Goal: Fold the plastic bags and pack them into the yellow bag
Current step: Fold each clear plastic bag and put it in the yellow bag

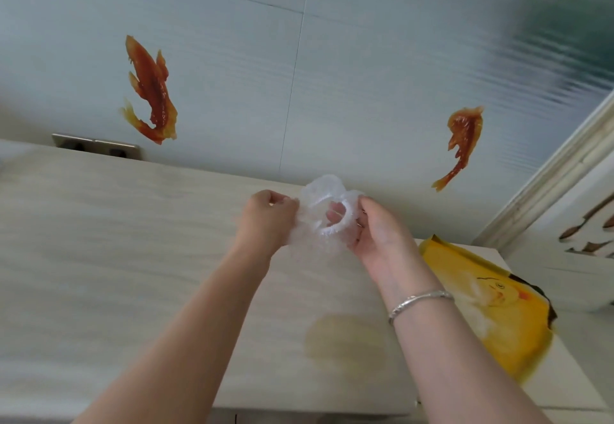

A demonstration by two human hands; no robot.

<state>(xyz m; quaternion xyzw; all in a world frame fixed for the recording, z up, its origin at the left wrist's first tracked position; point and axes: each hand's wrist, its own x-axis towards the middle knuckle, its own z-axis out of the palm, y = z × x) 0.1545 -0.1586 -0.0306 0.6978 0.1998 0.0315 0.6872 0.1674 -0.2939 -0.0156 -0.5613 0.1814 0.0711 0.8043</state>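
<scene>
A clear, crinkled plastic bag (320,206) with a gathered white rim hangs in the air above the pale wooden table (133,240). My left hand (267,217) pinches its left side with curled fingers. On the other side, my right hand (368,224) grips it, some fingers tucked inside the rim. The yellow bag (505,317), printed with a cartoon duck, lies flat on the table at the right, below and to the right of my right wrist.
A yellowish patch (345,340) shows on the table between my forearms; the blur hides what it is. A wall socket (96,146) sits at the table's back left. Fish stickers (151,91) decorate the wall behind. The table's front edge runs near the bottom.
</scene>
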